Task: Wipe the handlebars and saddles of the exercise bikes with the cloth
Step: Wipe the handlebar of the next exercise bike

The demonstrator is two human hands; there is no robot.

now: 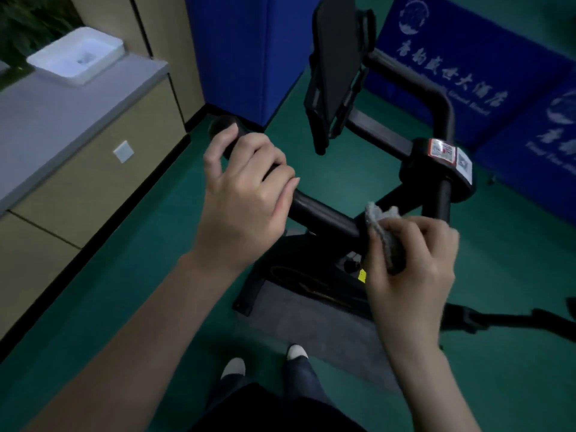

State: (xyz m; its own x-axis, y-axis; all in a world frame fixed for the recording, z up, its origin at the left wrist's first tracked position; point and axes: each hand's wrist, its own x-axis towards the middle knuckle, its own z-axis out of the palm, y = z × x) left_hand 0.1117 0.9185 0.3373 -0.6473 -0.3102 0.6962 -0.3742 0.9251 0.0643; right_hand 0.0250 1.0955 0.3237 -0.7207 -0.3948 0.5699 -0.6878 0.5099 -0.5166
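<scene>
1. The right hand (417, 266) grips a bunched grey cloth (381, 218) and presses it against the black handlebar (324, 215).
2. The left hand (246, 194) curls over the bar's left grip, hiding most of it.
3. The red-bordered sticker (441, 149) on the central clamp carries a QR code; its print is unreadable.
4. The blue mat (452, 57) shows white characters ending 大酒店; the Latin line below is blurred.

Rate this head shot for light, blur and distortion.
Head view: dim, bluish light overall; wide-angle bending curves the counter edge at left; the white tray glows brightest; the cloth in the right hand and the handlebar under the left hand look soft.
</scene>
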